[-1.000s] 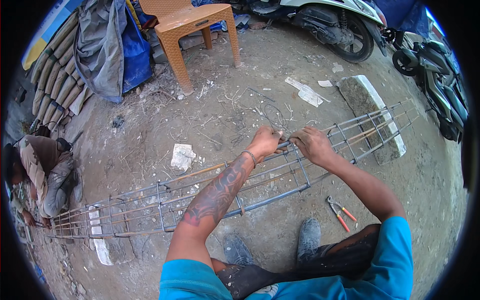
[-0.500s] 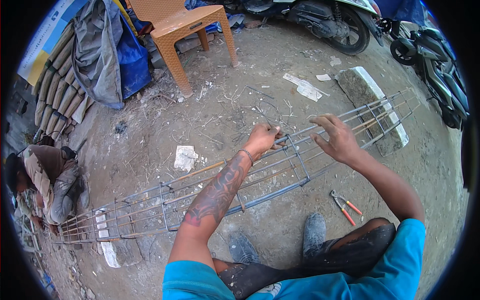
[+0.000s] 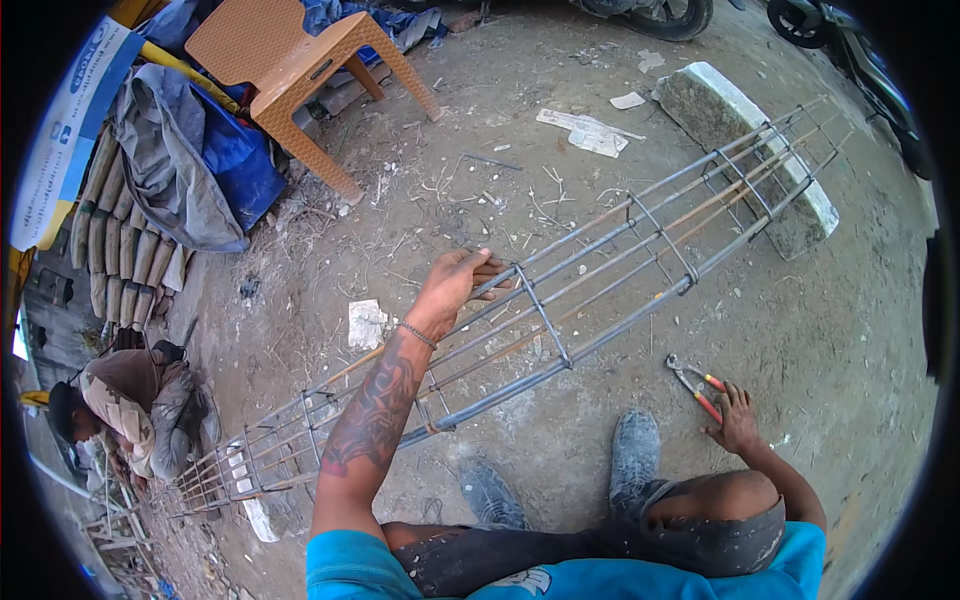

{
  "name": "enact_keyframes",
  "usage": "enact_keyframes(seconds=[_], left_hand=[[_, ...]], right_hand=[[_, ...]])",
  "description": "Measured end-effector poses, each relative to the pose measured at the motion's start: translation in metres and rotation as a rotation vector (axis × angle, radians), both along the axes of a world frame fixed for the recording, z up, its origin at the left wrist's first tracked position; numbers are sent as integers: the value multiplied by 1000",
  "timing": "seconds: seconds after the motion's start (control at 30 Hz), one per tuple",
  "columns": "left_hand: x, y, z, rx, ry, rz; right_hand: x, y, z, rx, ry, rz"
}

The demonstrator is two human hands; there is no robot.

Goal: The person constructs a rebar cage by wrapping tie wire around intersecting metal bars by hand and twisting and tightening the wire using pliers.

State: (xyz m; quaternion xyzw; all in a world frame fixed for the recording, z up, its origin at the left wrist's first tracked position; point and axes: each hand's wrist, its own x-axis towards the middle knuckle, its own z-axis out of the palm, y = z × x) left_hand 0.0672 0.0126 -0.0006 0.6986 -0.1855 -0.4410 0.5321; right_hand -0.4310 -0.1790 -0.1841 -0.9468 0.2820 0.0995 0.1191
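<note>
A long rebar cage (image 3: 590, 330) of steel bars and square stirrups runs slantwise from lower left to upper right before me. My left hand (image 3: 462, 288) is closed at its far side, the fingers on the top bar beside a stirrup corner; whether a small wire is pinched there too is hidden. Down on the ground to my right lies a pair of pincers (image 3: 689, 378) with red handles. My right hand (image 3: 738, 420) reaches over the handle ends with fingers apart, and I cannot tell whether it touches them.
Concrete blocks (image 3: 715, 105) support the cage at the right, with another (image 3: 250, 490) at the left. A co-worker (image 3: 140, 410) crouches at the far left end. An orange plastic chair (image 3: 300, 75), stacked sacks (image 3: 125, 240), motorbikes (image 3: 850, 60) and wire scraps stand or lie around.
My right hand has left the cage and dropped down to the pincers. The left hand stays at the stirrup corner. My view has shifted, and the cage appears tilted more steeply.
</note>
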Motion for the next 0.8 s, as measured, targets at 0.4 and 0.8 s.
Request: enact_keyframes(seconds=[0.4, 0.8], left_hand=[[-5, -2, 8, 84, -51, 91], [-7, -4, 11, 104, -36, 144]], right_hand=[[-6, -14, -39, -72, -158, 125], [30, -8, 5, 739, -103, -488]])
